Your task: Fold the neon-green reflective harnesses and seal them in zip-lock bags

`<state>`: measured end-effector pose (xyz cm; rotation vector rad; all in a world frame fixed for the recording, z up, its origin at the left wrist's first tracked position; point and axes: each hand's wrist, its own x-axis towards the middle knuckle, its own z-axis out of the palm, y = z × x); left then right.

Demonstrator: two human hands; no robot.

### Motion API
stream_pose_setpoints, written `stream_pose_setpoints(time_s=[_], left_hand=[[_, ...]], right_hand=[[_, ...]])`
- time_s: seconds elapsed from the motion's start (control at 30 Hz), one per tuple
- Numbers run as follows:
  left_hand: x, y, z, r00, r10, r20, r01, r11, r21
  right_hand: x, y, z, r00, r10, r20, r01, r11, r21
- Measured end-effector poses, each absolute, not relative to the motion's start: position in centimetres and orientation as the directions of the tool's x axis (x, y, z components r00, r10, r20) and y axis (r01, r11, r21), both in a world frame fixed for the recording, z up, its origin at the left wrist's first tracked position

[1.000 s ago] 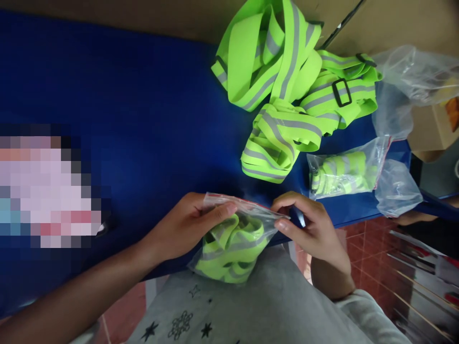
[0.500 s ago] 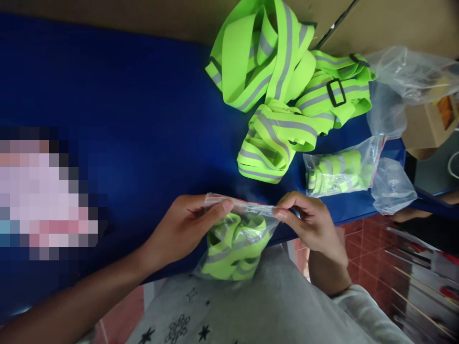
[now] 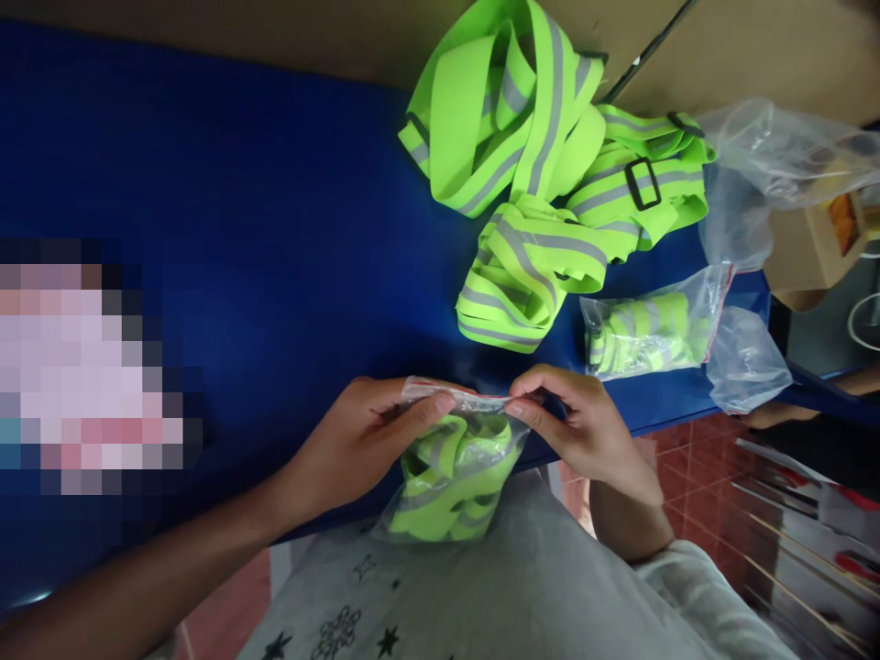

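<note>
Left hand point(image 3: 368, 435) and right hand point(image 3: 584, 426) pinching the top of the strap-filled bag point(image 3: 446, 495), near side | seal point(image 3: 485, 396) closed? can't tell | second filled bag point(image 3: 650, 330), right | loose straps point(image 3: 577, 151) unbagged, far

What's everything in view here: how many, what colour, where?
Held bag: 1, clear, neon-filled, between the hands
Second bag: 1, clear, neon-filled, table's right
Straps: count unclear, neon with grey stripes, upper middle
Plastic: count unclear, clear, right
Carton: 1, brown, right
Table: 1, blue, left to centre
Pixelated patch: 1, pinkish, left
Backdrop: uncounted, brown, top
Floor tiles: several, red, below table
Clutter: uncounted, mixed, lower right
Shirt: 1, grey, bottom
Left hand: 1, bare, held bag's left
Right hand: 1, bare, held bag's right
</note>
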<state>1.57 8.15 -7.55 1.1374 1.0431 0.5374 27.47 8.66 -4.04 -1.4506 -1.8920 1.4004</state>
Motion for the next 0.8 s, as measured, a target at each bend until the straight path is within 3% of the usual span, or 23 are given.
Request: stream_pose_setpoints(time_s=[0.27,0.53,0.8], left_hand=[[1.7,7.9,-7.6,0.493,0.792,-0.36,0.129,0.343,0.93],[2.2,7.8,-6.8,0.359,0.837,-0.413,0.028,0.432,0.901],[2.0,7.6,-7.0,0.327,0.828,-0.456,0.078,0.457,0.886]], right_hand=[[26.8,8.7,-4.3,-0.448,0.852,-0.271,0.463,-0.038,-0.885],[26.1,9.0,-4.3,-0.458,0.867,-0.194,0.499,0.07,-0.864],[25.0,9.6,-5.1,-0.518,0.847,-0.12,0.448,0.149,-0.882]])
